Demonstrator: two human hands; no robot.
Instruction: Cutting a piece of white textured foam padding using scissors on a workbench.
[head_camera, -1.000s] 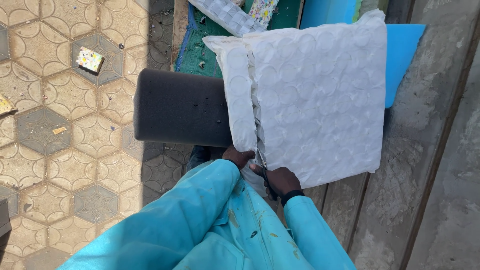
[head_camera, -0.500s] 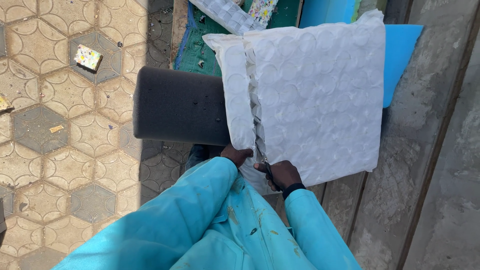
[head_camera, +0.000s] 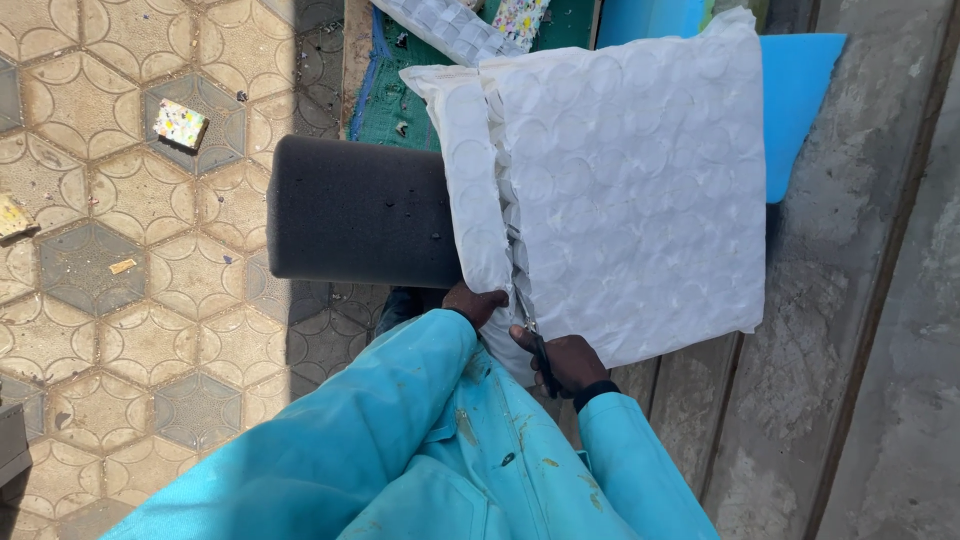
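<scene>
So the white bubble-textured sheet (head_camera: 630, 190) is thick and quilted-looking, covered in round dimples, with a cut running up from its near edge that splits off a narrow strip on the left. It's lying across a dark grey foam block (head_camera: 360, 212) over the hexagon paving (head_camera: 110, 260). Left hand (head_camera: 474, 302) pinches the strip at the near edge, right hand (head_camera: 566, 360) is clenched round dark-handled scissors (head_camera: 532, 335) in the cut. A blue board (head_camera: 800, 100) pokes out at the sheet's far right corner, and a small speckled multicolour square (head_camera: 180, 123) sits on the paving.
</scene>
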